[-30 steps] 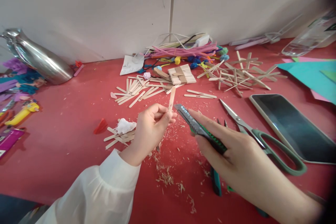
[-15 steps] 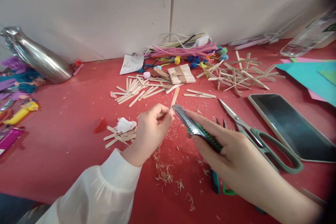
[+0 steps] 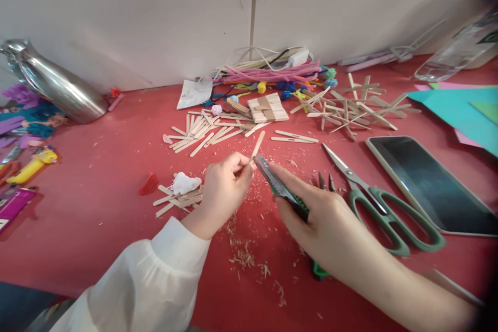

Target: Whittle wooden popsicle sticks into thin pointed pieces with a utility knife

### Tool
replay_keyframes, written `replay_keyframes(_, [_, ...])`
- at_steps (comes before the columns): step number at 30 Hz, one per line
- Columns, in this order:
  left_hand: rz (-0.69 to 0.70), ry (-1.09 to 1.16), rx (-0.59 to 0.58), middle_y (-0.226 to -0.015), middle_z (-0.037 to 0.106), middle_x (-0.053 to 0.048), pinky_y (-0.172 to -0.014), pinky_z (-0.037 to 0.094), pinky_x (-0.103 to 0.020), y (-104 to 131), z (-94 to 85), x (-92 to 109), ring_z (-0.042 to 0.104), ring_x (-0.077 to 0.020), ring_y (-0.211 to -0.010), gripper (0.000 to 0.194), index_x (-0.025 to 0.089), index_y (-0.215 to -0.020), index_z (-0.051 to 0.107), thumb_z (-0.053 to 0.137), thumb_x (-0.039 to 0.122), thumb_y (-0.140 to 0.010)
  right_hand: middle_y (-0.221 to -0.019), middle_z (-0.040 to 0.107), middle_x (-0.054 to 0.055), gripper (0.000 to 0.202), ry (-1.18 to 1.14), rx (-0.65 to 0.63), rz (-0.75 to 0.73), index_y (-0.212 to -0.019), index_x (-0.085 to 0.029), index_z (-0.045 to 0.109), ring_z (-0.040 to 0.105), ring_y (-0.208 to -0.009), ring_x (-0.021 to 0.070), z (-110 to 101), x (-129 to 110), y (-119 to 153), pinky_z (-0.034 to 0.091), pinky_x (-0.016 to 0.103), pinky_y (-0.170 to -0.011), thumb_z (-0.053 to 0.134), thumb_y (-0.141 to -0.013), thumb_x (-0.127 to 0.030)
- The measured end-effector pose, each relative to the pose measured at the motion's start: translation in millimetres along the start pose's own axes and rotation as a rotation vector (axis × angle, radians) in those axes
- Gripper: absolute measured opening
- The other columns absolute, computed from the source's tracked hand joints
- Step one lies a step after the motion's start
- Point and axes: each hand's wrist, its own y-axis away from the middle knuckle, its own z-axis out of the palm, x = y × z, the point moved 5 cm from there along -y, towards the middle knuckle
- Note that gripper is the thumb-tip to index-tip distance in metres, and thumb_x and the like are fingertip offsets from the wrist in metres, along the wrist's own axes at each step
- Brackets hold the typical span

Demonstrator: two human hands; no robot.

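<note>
Between thumb and fingers, my left hand (image 3: 227,187) pinches a wooden craft stick (image 3: 258,144), its rounded end pointing up and away. My right hand (image 3: 322,218) is closed around a utility knife (image 3: 282,187) with green on its handle. The knife's blade tip lies against or very close to the stick, right beside my left fingertips. Wood shavings (image 3: 243,257) are scattered on the red table (image 3: 97,207) below both hands. Left of my left wrist, a white lump (image 3: 185,183) sits on several craft sticks (image 3: 165,210).
Green-handled scissors (image 3: 383,202) and a phone (image 3: 431,181) lie at the right. Behind are loose craft sticks (image 3: 202,129), a bundled stack (image 3: 272,108) and pink pipe cleaners (image 3: 268,73). A steel jug (image 3: 62,83) leans at the left; a clear bottle (image 3: 447,54) stands back right.
My right hand with the knife has shifted slightly left and closer to the stick, uncovering more of the scissors' handles. My left hand keeps its pinch on the stick, nearly in place.
</note>
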Motion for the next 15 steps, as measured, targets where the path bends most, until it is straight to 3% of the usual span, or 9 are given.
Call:
replay_keyframes(2, [0.016, -0.024, 0.006, -0.057, 0.063, 0.0, -0.046, 0.037, -0.019, 0, -0.6, 1, 0.053, -0.0102, -0.048, 0.014, 0.017, -0.072, 0.056, 0.051, 0.026, -0.081, -0.049, 0.052, -0.007, 0.052, -0.014, -0.016, 0.011, -0.131, -0.018, 0.045, 0.037, -0.033, 0.0066, 1, 2, -1, 0.031, 0.016, -0.032, 0.04, -0.079, -0.013])
replay_keyframes(4, [0.017, -0.038, 0.006, -0.056, 0.063, 0.0, -0.046, 0.037, -0.019, 0, -0.8, 2, 0.053, -0.0103, -0.048, 0.014, 0.017, -0.071, 0.056, 0.051, 0.025, -0.081, -0.053, 0.056, -0.005, 0.05, 0.064, 0.026, -0.039, -0.13, -0.015, 0.046, 0.042, -0.036, 0.0073, 1, 2, 0, 0.034, 0.017, -0.035, 0.039, -0.08, -0.014])
replay_keyframes(8, [-0.028, 0.067, -0.036, -0.062, 0.065, -0.001, -0.052, 0.042, -0.02, -1, 1.9, -1, 0.059, -0.0114, -0.054, 0.012, 0.017, -0.073, 0.057, 0.052, 0.025, -0.081, -0.069, 0.063, 0.004, 0.048, 0.523, 0.198, -0.25, -0.126, -0.007, 0.051, 0.051, -0.038, 0.0114, 3, -8, 7, 0.031, 0.023, -0.032, 0.037, -0.08, -0.01])
replay_keyframes(11, [-0.092, 0.181, -0.1, -0.065, 0.067, -0.002, -0.053, 0.044, -0.021, -2, 6.1, -4, 0.061, -0.0119, -0.056, 0.012, 0.016, -0.073, 0.056, 0.052, 0.025, -0.081, -0.066, 0.061, 0.002, 0.049, 0.77, 0.205, -0.319, -0.124, -0.008, 0.053, 0.049, -0.032, 0.012, 4, -15, 11, 0.026, 0.026, -0.029, 0.039, -0.076, -0.006])
replay_keyframes(15, [-0.124, 0.217, -0.122, -0.066, 0.067, -0.003, -0.056, 0.047, -0.022, -2, 6.3, -6, 0.063, -0.013, -0.059, 0.015, 0.016, -0.072, 0.055, 0.052, 0.027, -0.081, -0.065, 0.063, 0.001, 0.048, 0.619, 0.199, -0.296, -0.124, -0.01, 0.053, 0.051, -0.034, 0.0121, -8, -14, 9, 0.03, 0.025, -0.031, 0.039, -0.078, -0.009])
